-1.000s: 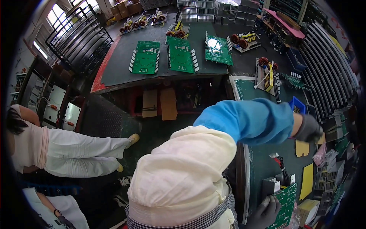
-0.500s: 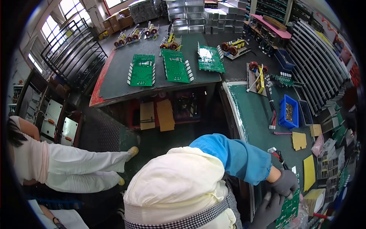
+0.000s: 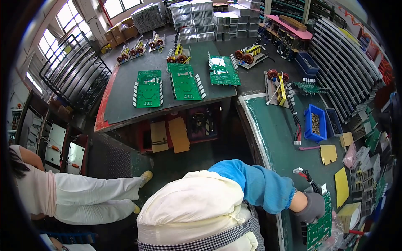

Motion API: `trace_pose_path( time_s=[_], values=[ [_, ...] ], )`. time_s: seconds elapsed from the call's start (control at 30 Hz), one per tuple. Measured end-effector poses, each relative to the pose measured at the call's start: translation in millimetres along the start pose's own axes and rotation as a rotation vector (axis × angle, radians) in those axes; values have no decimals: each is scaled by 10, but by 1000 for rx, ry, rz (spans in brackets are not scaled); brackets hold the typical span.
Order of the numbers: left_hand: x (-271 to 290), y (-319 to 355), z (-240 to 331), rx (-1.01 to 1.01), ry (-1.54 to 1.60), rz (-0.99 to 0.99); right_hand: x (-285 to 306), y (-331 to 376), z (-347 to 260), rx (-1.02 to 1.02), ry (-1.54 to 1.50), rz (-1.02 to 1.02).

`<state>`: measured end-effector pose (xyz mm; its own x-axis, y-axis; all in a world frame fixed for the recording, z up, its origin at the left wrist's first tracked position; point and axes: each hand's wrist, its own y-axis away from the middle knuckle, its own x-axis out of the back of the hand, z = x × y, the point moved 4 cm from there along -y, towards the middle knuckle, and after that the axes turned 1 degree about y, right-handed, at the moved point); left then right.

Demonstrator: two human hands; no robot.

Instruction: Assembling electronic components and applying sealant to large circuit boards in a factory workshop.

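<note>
Left hand [image 3: 312,207]: gloved fingers bend over the green board [image 3: 320,231]; whether they grip, I cannot tell.
Right hand: not visible.
Board position: at the table's [image 3: 276,142] lower end, inside its pale left edge; pressed on one side, it may tip.
Cable [image 3: 310,179]: may catch, if the board is pulled.

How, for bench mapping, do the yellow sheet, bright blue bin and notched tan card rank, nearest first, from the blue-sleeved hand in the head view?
1. Yellow sheet: right of the hand.
2. Tan card: beyond the sheet.
3. Blue bin: beyond the card.
</note>
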<state>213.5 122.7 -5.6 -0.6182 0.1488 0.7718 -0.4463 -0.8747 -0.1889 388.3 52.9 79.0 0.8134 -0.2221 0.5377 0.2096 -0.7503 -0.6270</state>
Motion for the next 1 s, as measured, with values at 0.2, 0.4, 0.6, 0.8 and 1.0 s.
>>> trace_pose_path(
  time_s=[0.2, 0.4, 0.6, 0.8, 1.0],
  values=[
    [57, 91, -42, -35, 25, 54, 0, -61, 110, -51, -116, 161],
    [60, 97, -49, -38, 55, 45, -74, -147, 282, -88, -241, 331],
    [-34, 104, 48, -78, 53, 110, -129, -333, 528, -107, -359, 476],
    [116, 176, -23, -47, 94, 96, 1006, 335, 990, -203, -128, 780],
    [238, 233, -62, -143, 240, 168, 718, 6, 461, 1, -1123, 805]
  ],
)
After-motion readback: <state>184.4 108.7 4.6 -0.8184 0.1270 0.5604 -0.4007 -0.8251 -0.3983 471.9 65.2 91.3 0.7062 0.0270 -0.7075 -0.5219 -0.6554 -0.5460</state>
